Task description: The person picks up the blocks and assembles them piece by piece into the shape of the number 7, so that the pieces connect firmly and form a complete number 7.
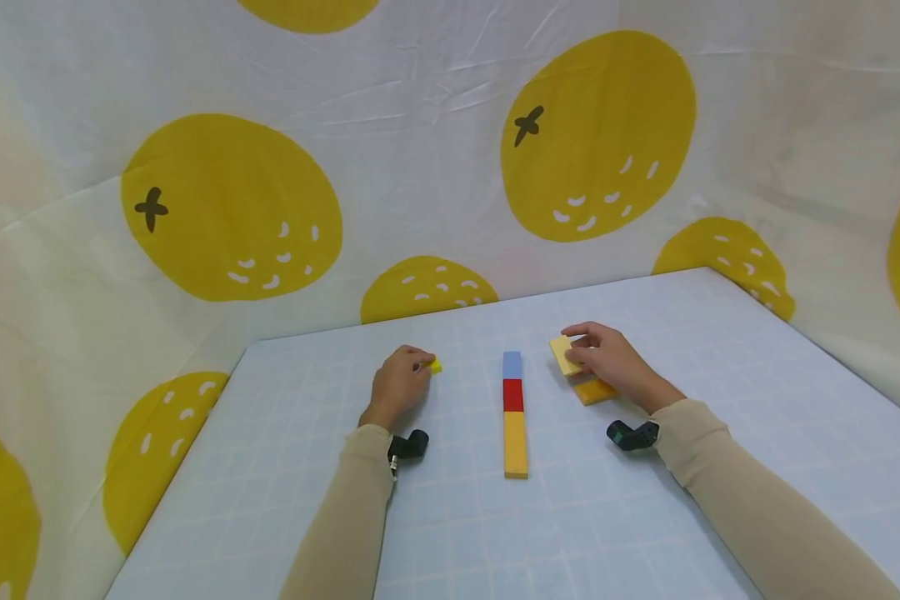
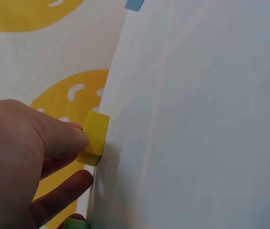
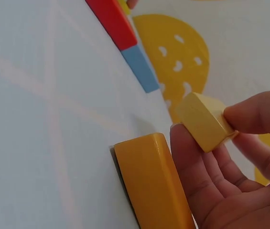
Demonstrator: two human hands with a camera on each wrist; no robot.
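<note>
My left hand (image 1: 401,383) pinches a small bright yellow block (image 2: 96,134) between thumb and finger, just above the table. A sliver of a green block (image 2: 76,223) shows by its lower fingers in the left wrist view; I cannot tell whether they hold it. My right hand (image 1: 607,358) pinches a pale yellow block (image 3: 204,121) in the air. Below and beside it an orange block (image 3: 151,183) lies on the table, close to the fingers. Between the hands, a blue block (image 1: 512,365), a red block (image 1: 513,395) and a long light-orange block (image 1: 515,444) form a straight line, end to end.
A pale blue cloth with faint lines covers the table (image 1: 450,533). Behind it hangs a white curtain (image 1: 420,183) printed with large yellow fruit. Both forearms wear beige sleeves, with a black camera (image 1: 633,435) at the right wrist and another camera (image 1: 410,446) at the left.
</note>
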